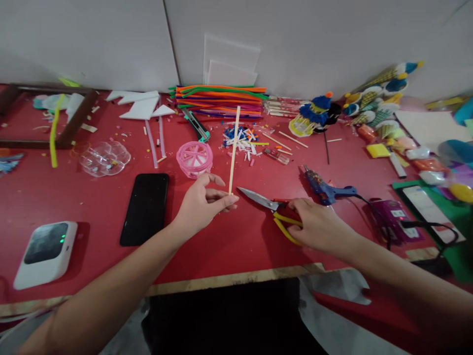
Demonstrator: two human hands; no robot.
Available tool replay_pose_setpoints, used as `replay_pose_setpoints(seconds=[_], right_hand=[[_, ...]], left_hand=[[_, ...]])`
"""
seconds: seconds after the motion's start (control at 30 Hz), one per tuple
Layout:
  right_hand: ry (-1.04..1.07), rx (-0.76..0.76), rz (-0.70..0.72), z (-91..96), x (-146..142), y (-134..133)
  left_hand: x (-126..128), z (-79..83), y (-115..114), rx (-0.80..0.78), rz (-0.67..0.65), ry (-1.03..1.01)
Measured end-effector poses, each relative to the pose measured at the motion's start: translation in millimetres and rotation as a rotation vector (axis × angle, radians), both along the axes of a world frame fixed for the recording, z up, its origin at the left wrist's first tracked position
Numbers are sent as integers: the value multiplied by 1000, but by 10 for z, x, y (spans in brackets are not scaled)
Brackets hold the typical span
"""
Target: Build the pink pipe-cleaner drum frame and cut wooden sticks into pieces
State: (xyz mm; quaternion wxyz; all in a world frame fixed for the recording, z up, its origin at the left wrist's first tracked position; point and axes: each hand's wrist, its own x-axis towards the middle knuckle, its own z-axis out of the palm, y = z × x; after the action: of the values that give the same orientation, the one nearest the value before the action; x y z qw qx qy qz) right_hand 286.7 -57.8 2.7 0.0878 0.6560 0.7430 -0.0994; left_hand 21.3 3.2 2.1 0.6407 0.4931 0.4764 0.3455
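Your left hand (201, 202) pinches a pale wooden stick (234, 153) by its lower end, thumb against fingers, holding it nearly upright just left of the tip of the scissors (257, 198); your right hand (318, 223) is curled around the red and yellow handles of those scissors; they are low over the red tabletop (221, 251), though I cannot tell whether they touch it.

The nearest obstacle is the blue hot glue gun (325, 189), just beyond the scissors to the right, its nozzle angled away; its dark cord (373, 209) runs off rightward by a purple box (395, 220); well left of the scissors a black smartphone (145, 209) lies flat, close by your left forearm; beyond the scissors and to the left sits a pink wheel-shaped piece (194, 157); straight beyond the scissors a heap of small cut bits (241, 139) is scattered, a green-and-black utility knife (195, 125) to its left; farthest beyond the scissors, along the wall, lies a bundle of coloured pipe cleaners (221, 102), with a blue-hatted figure (320, 112) to the right.
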Motion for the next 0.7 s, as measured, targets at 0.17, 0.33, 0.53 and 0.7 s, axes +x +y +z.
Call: replay_pose_setpoints(seconds=[0.17, 0.33, 0.53, 0.7], right_hand=[[216, -96, -94, 82, 75, 82], [505, -422, 64, 307, 121, -2], [492, -561, 159, 401, 95, -5], [507, -618, 137, 391, 32, 19]], left_hand=[[-20, 6, 16, -44, -87, 10], [-38, 47, 16, -180, -184, 11], [-33, 50, -9, -263, -245, -68], [-27, 23, -10, -283, -274, -116]])
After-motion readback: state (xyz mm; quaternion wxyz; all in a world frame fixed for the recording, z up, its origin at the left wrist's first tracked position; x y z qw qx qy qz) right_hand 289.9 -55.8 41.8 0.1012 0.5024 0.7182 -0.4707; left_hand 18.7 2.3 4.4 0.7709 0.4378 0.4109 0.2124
